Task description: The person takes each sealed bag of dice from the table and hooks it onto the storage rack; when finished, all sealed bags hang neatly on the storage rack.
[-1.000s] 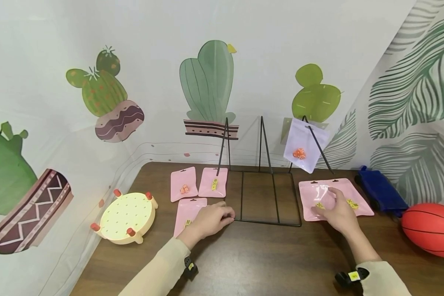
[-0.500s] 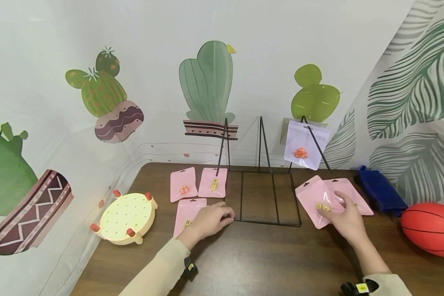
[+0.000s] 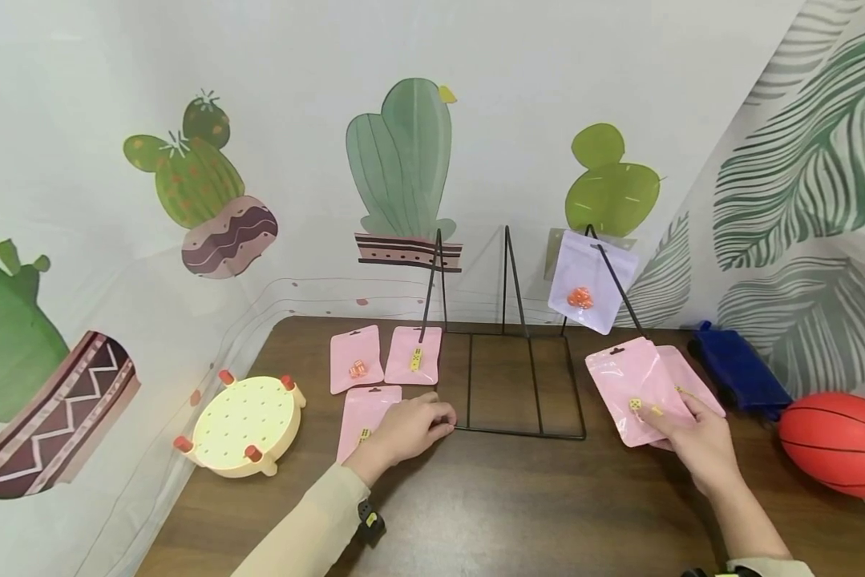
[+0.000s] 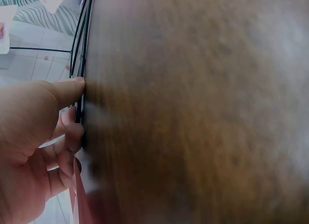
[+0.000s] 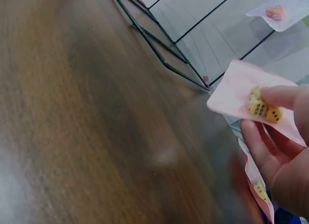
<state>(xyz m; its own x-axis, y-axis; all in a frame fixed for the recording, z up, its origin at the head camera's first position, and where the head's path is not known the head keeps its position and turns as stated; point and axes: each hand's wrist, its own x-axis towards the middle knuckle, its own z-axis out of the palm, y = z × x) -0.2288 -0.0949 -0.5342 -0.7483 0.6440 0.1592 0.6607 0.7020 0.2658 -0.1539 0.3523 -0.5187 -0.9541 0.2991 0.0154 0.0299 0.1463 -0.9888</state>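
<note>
My right hand [image 3: 702, 445] pinches a pink zip pouch [image 3: 630, 385], thumb over the yellow dice [image 5: 260, 107] that show through it, fingers beneath. A second pink pouch [image 3: 695, 381] lies partly hidden behind it on the table. My left hand [image 3: 415, 429] holds the front left corner of a black wire rack [image 3: 519, 435], its thumb on the wire in the left wrist view. A pale lilac pouch [image 3: 594, 268] with orange dice hangs from the rack's right prong. The middle and left prongs carry nothing.
Several pink pouches lie left of the rack: one with orange dice [image 3: 347, 349], one with yellow dice [image 3: 403, 369], and one [image 3: 360, 409] partly behind my left hand. A yellow pegged stand [image 3: 248, 421] is far left; a blue item [image 3: 742, 373] and red ball [image 3: 839, 445] are right.
My right hand has picked up one of the two right-hand pink pouches, turned it and shifted slightly right, over the other. The left hand stays at the rack's corner.
</note>
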